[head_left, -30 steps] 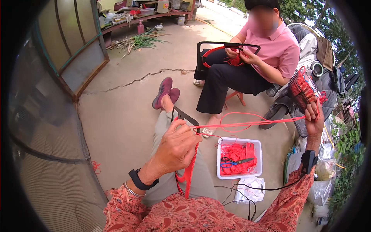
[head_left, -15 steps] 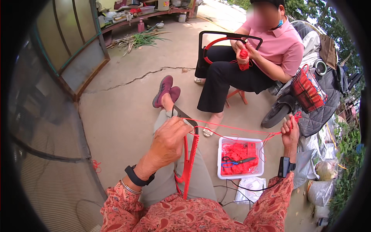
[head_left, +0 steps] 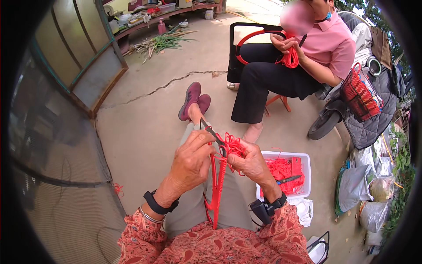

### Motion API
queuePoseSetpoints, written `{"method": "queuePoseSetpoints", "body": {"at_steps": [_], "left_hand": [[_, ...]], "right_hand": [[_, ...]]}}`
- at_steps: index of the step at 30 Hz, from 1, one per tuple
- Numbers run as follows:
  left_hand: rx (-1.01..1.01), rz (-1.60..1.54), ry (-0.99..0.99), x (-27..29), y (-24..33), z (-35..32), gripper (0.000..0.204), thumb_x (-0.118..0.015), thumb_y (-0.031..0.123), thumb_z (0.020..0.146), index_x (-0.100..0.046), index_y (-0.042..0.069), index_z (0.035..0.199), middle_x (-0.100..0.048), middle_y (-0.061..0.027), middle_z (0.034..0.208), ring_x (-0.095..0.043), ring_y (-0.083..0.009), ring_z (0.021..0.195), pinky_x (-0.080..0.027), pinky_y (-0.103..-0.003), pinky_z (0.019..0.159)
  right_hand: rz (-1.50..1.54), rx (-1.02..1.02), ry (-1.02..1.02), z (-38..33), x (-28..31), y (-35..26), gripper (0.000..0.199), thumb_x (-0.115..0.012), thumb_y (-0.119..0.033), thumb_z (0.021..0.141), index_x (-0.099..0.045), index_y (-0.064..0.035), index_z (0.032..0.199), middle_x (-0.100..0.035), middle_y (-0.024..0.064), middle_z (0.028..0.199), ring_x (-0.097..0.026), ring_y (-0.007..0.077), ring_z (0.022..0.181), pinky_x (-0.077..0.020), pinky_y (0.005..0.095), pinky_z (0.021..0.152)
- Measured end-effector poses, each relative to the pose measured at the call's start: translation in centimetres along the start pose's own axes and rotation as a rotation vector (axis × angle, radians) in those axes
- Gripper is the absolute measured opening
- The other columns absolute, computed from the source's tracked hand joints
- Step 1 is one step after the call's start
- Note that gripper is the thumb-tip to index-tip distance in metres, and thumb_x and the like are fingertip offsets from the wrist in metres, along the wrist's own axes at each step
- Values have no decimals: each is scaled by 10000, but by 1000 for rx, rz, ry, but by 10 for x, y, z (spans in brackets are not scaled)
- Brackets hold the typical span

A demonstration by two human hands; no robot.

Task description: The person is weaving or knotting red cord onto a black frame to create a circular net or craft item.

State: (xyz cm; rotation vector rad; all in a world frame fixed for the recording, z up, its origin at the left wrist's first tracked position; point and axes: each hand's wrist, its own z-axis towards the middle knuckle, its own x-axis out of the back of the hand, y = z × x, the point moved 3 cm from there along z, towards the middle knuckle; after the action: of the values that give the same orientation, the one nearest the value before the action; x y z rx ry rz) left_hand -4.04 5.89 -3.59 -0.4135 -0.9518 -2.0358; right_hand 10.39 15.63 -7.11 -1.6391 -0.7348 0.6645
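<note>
Over my lap stands a black frame (head_left: 217, 137), one side tightly wrapped in red cord (head_left: 217, 189). My left hand (head_left: 190, 155) is closed, its thumb and fingers pinching at the frame's upper left; its fingertips partly hide what they grip. Close beside it, my right hand (head_left: 251, 162) is closed around a loose bundle of red cord (head_left: 232, 146), held against the frame's corner. Below the hands, the wrapped side slants down to my lap.
Right of my knees sits a white plastic tub (head_left: 307, 176) of red cord with scissors (head_left: 288, 179) on top. Across from me a seated person (head_left: 303, 57) holds red cord and a similar black frame (head_left: 233, 53). Plastic sacks (head_left: 354, 189) line the right side.
My right hand has come in from the far right to the frame, bringing the cord bundle; the stretched strands are gone. The other person's hands have risen with their cord.
</note>
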Motion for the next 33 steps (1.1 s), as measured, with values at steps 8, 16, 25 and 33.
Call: {"method": "queuePoseSetpoints", "body": {"at_steps": [8, 16, 25, 33], "left_hand": [[52, -60, 46, 1, -3, -7, 204, -531, -125, 639, -576, -1, 795, -612, -117, 958, -583, -329, 944, -491, -378, 775], [65, -82, 80, -3, -1, -8, 199, -557, -122, 648, -573, -7, 810, -612, -122, 961, -586, -323, 946, -492, -375, 770], [55, -61, 93, -3, 7, -8, 197, -564, -121, 655, -580, -14, 820, -612, -121, 938, -588, -318, 919, -493, -376, 751], [61, -96, 126, -3, 5, -12, 215, -552, -125, 639, -582, -17, 822, -600, -116, 909, -587, -302, 882, -493, -367, 744]], "right_hand": [[607, 163, 217, -17, 78, 11, 115, -589, -158, 921, -537, -57, 904, -416, -33, 580, -367, 46, 435, -315, 223, 399], [354, 166, 465, -66, 111, 6, 197, -581, -168, 927, -551, -14, 1046, -382, -51, 570, -349, 51, 423, -316, 215, 393], [191, 2, 75, -16, -9, -2, 174, -691, -169, 858, -584, -40, 906, -474, -30, 603, -415, 61, 466, -337, 228, 432], [861, 302, 322, -63, 116, 9, 184, -532, -144, 950, -472, -84, 787, -358, -35, 559, -358, 67, 458, -346, 233, 412]]}}
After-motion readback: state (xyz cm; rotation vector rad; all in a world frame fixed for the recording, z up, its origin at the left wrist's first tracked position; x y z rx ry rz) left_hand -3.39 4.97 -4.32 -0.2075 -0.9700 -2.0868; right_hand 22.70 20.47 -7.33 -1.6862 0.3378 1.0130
